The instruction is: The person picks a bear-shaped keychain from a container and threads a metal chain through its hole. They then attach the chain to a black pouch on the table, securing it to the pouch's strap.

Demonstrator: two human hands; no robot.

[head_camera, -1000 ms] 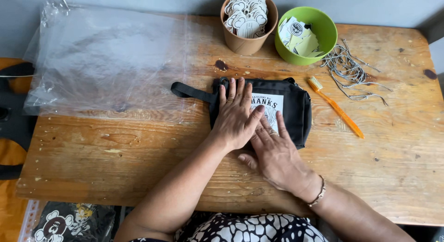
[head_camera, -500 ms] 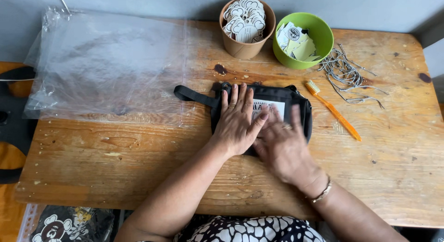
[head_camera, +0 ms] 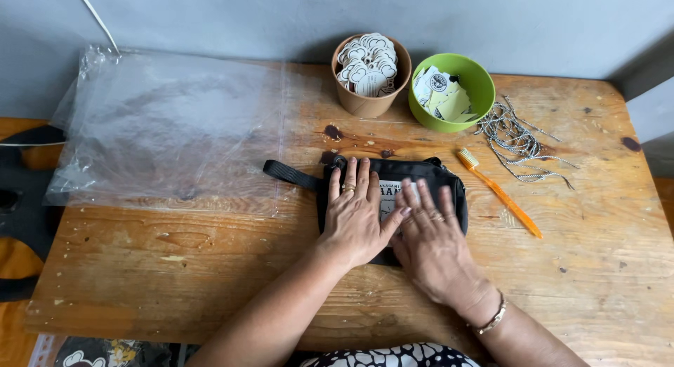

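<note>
- We are pressing our left hand (head_camera: 354, 219) and right hand (head_camera: 432, 244) flat on the black pouch (head_camera: 428, 176), fingers open and spread, gripping nothing.
- The pouch is lying in the middle of the wooden table (head_camera: 210, 269), near the orange toothbrush (head_camera: 500, 191).
- If we are pushing unevenly, the pouch could be sliding or wrinkling.
- Its long side is running left to right, and its strap (head_camera: 289, 173) is pointing left.

My worn wooden table (head_camera: 210, 276): clear plastic bags (head_camera: 168, 128) upper left, black pouch (head_camera: 421, 174) centre, brown cup (head_camera: 370, 100), green bowl (head_camera: 449, 118), orange toothbrush (head_camera: 502, 195), cords (head_camera: 519, 139) upper right.
</note>
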